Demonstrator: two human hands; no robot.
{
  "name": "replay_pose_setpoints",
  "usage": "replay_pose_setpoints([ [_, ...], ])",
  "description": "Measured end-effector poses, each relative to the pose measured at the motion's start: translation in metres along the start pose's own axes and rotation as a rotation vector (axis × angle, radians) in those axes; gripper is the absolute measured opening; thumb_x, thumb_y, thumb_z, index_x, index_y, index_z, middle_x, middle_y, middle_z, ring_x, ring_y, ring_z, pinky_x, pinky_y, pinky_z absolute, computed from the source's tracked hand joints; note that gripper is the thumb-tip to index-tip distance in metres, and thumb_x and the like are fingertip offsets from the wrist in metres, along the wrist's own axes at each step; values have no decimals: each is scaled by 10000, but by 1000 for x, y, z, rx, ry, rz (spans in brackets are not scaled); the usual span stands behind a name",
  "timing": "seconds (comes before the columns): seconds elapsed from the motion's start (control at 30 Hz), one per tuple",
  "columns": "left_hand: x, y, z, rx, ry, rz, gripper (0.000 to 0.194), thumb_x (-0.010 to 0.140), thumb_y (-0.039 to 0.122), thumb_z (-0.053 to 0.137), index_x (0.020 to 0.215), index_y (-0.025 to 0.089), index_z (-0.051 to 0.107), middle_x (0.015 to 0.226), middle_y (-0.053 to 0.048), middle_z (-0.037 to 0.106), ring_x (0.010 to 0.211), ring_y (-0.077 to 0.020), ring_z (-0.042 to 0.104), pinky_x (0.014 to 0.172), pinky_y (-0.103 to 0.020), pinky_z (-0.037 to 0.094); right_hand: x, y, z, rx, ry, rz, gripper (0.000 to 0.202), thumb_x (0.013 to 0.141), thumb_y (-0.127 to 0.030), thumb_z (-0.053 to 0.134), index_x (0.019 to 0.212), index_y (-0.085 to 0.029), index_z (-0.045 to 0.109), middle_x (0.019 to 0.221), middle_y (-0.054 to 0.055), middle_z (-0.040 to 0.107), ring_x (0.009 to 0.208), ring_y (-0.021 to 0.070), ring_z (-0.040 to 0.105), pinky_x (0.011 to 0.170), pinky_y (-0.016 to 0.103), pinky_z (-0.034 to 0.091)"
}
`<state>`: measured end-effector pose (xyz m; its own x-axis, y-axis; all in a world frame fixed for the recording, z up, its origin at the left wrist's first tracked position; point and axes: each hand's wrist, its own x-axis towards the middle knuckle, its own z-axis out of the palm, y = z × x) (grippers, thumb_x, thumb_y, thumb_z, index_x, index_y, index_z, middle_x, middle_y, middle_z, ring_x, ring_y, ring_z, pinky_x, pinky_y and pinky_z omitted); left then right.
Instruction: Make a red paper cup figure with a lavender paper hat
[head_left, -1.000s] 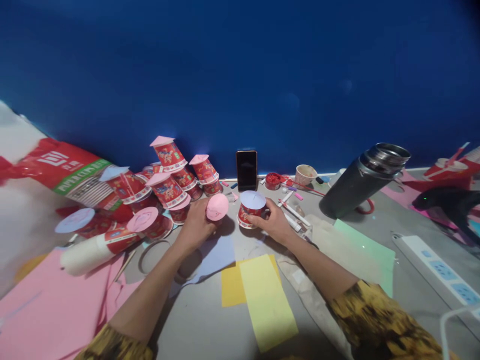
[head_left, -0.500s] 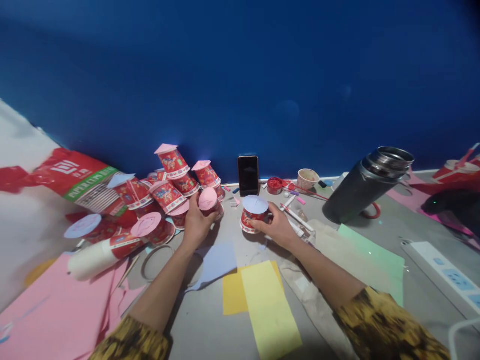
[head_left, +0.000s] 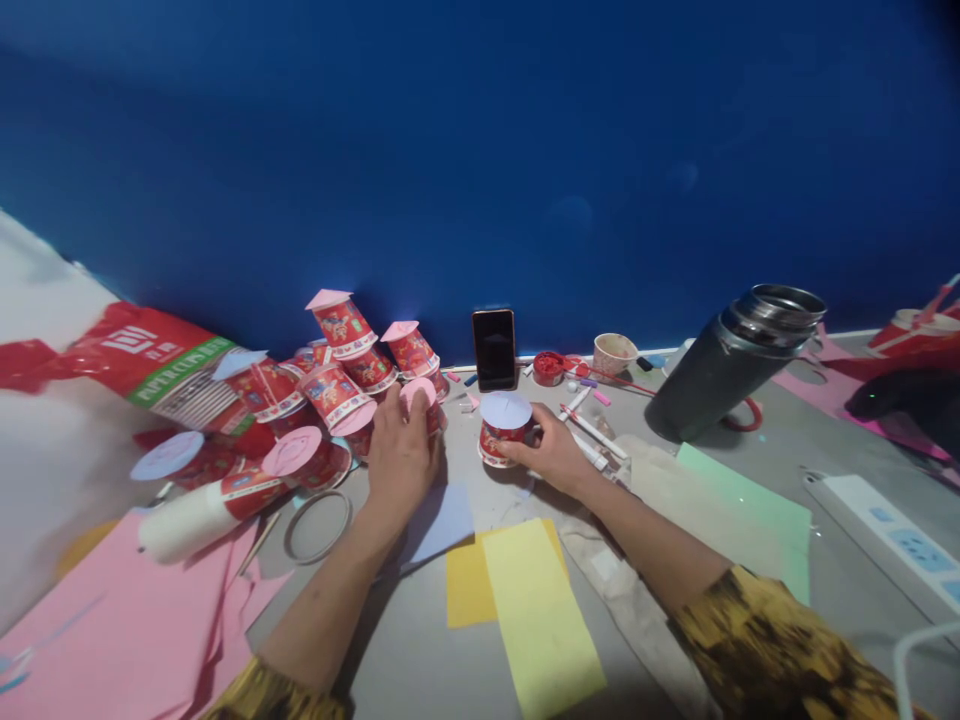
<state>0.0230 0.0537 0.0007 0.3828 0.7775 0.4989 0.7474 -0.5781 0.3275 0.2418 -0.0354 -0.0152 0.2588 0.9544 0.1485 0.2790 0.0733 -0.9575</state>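
My right hand (head_left: 551, 455) grips the right side of a red patterned paper cup (head_left: 501, 440), which stands upside down under a pale blue paper disc (head_left: 505, 409). My left hand (head_left: 403, 450) lies over the near side of a cup topped with a pink disc (head_left: 420, 393), its fingers reaching onto the cup; the fingertips are partly hidden. Several more red cups with pink or blue paper tops, among them a tilted one (head_left: 334, 397), are piled and leaning to the left of that hand.
A phone (head_left: 494, 349) stands against the blue wall. On the right are a dark flask (head_left: 731, 365), green paper (head_left: 750, 520) and a power strip (head_left: 885, 530). Yellow paper (head_left: 536, 620) lies in front, pink sheets (head_left: 127, 620) and a tape ring (head_left: 318, 527) at left.
My left hand has moved slightly right and turned its back upward, now covering more of the pink-topped cup. My right hand remains on the blue-topped cup, nearly unmoved.
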Motion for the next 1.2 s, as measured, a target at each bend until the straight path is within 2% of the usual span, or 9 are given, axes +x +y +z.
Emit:
replay_pose_setpoints([
  [0.13, 12, 12, -9, 235, -44, 51, 478, 966, 271, 524, 1408, 90, 548, 1489, -292, 475, 1333, -459, 477, 1070, -617, 411, 0, -1, 0, -14, 4, 0, 592, 718, -457, 842, 1216, -202, 650, 1173, 92, 709, 1058, 258, 664, 904, 385, 532],
  [0.2, 18, 15, -12, 292, -58, 66, 472, 977, 257, 485, 1415, 95, 553, 1481, -286, 499, 1334, -456, 474, 1051, -607, 416, 0, -2, -1, -17, 0, 4, 587, 718, -449, 839, 1215, -202, 648, 1161, 89, 712, 1050, 256, 665, 900, 386, 531],
  [0.33, 26, 12, -15, 394, -119, 97, 496, 943, 214, 491, 1427, 126, 556, 1522, -266, 491, 1412, -479, 394, 1074, -665, 345, 0, -4, -1, -14, -9, 11, 584, 717, -445, 837, 1211, -199, 643, 1150, 87, 709, 1048, 257, 664, 894, 384, 531],
  [0.47, 29, 6, -17, 432, -200, 133, 511, 908, 177, 501, 1416, 157, 561, 1408, -234, 598, 1395, -440, 429, 1067, -643, 354, 0, -3, -2, -28, -6, 13, 583, 720, -460, 840, 1207, -207, 643, 1165, 81, 700, 1047, 250, 659, 904, 382, 526],
  [0.6, 28, 5, -18, 445, -197, 130, 507, 914, 148, 457, 1411, 141, 556, 1381, -233, 612, 1391, -430, 432, 1079, -644, 334, 0, -2, -2, -48, -7, 18, 569, 720, -486, 841, 1178, -206, 651, 1175, 83, 690, 1037, 249, 655, 903, 385, 522],
  [0.7, 25, 6, -18, 461, -175, 118, 524, 919, 136, 441, 1435, 136, 531, 1437, -233, 573, 1404, -425, 417, 1087, -625, 325, 0, -2, -2, -47, -6, 14, 571, 716, -486, 843, 1174, -205, 651, 1167, 82, 691, 1033, 248, 656, 905, 385, 521],
  [0.83, 22, 4, -17, 481, -156, 124, 501, 933, 131, 429, 1420, 165, 544, 1463, -210, 557, 1416, -407, 404, 1100, -604, 307, 1, -2, -2, -43, -6, 1, 563, 722, -485, 841, 1175, -210, 652, 1181, 81, 689, 1042, 244, 656, 915, 380, 518],
  [1.0, 25, -8, -14, 507, -139, 135, 437, 960, 175, 436, 1374, 185, 578, 1406, -206, 588, 1390, -401, 423, 1093, -606, 311, 1, -3, -3, -32, -14, 3, 582, 723, -485, 848, 1192, -205, 647, 1158, 75, 693, 1046, 240, 656, 911, 366, 519],
  [1.2, 28, -23, -15, 532, -120, 135, 457, 932, 165, 463, 1373, 192, 581, 1411, -220, 584, 1378, -430, 416, 1088, -641, 307, 1, -2, -3, -48, -17, 11, 583, 725, -505, 847, 1178, -198, 648, 1137, 77, 690, 1034, 244, 653, 910, 377, 520],
])
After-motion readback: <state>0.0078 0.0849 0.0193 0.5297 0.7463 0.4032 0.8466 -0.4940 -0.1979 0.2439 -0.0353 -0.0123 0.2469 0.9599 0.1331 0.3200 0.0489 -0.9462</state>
